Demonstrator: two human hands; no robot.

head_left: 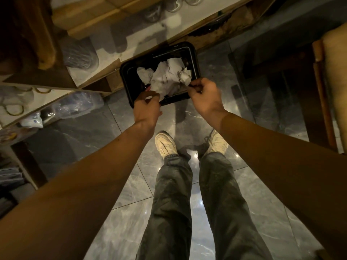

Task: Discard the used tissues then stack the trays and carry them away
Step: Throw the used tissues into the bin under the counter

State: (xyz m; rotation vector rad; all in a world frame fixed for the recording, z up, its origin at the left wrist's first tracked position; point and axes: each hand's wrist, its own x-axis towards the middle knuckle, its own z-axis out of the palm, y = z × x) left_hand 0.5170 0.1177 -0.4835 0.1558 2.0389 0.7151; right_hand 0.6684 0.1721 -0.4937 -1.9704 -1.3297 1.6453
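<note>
Over a glossy grey tiled floor point(120, 186), we stand in dark jeans point(172, 199) and pale sneakers point(166, 145), both bare arms stretched forward and down. To our left, wooden shelving point(90, 29) runs on a slant across the frame, its pale shelves stocked with plastic-wrapped goods that are too dim for us to make out. At far right a wooden piece of furniture point(323, 94) stands by the frame's edge.

Between our hands we hold a black tray point(129, 79) with rounded corners, out in front of us, above the floor and close to the lower edge of the shelving. Our left hand point(146, 107) is closed on the tray's near rim at its left corner, fingers curled over the edge and touching the paper. Our right hand point(204, 96) pinches the near rim at the right corner, thumb and fingers drawn tightly together on it.

A loose heap of crumpled white tissues point(165, 76) fills the middle and near part of the tray, some of it spilling toward our left hand.
</note>
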